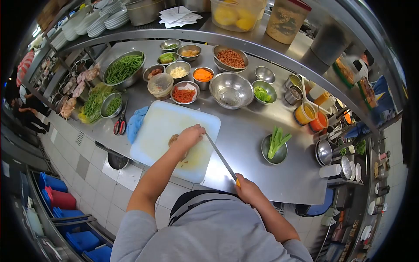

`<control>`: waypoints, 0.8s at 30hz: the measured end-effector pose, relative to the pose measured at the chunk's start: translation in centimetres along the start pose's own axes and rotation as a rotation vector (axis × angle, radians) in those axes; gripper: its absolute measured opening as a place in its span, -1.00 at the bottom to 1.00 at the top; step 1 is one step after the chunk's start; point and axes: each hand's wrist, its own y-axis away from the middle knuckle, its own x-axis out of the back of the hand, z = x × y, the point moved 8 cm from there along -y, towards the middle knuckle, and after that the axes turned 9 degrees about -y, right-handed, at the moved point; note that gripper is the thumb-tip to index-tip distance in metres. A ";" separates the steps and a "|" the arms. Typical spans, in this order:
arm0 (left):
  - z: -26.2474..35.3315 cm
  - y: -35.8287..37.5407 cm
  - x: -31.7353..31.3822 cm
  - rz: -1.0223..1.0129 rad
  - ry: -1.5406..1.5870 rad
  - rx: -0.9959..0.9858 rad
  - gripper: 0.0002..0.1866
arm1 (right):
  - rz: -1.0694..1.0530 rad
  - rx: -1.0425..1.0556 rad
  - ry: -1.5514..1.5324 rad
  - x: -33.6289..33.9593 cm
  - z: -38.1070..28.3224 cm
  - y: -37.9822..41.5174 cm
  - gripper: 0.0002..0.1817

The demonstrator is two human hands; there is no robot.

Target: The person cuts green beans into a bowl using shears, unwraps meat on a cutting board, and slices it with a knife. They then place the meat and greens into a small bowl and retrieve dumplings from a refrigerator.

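My right hand [248,191] is wrapped round the yellow handle of a long knife [221,158]. Its blade slants up and left, with the tip at the right side of a white cutting board [150,131]. Over the board, my left hand [192,134] has its fingers curled together beside the knife tip; whether they pinch the blade or something small is hidden. A brownish piece of food [173,140] lies on the board, partly covered by my left wrist. Small brown scraps and a yellowish wet patch show nearer my body.
Left of the board lie a blue cloth [137,124] and red-handled scissors [120,125]. Several bowls of ingredients line the back, including a bowl of green beans [125,70] and a large steel bowl [231,90]. A bowl with leafy greens [275,148] stands right. A shelf [192,36] overhangs the table.
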 end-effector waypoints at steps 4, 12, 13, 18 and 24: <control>0.1 0.4 0.5 0.020 0.031 -0.017 -0.77 | -0.038 -0.016 -0.021 -1.0 0.0 -0.7 -0.56; -0.6 0.0 0.0 0.009 0.069 -0.070 -0.72 | 0.072 0.024 -0.006 -2.5 -0.9 -6.6 -0.58; -0.8 -0.1 -0.1 -0.056 0.045 -0.022 -0.69 | 0.081 0.022 -0.010 -2.8 -0.5 -6.1 -0.58; 1.0 0.1 1.3 -0.033 0.039 0.008 -0.60 | 0.257 -0.103 -0.612 -4.5 4.1 0.2 -0.46; 3.0 -3.3 -3.7 -0.260 -0.115 -0.360 -0.51 | 0.276 -0.241 -0.804 -8.3 11.7 4.0 -0.47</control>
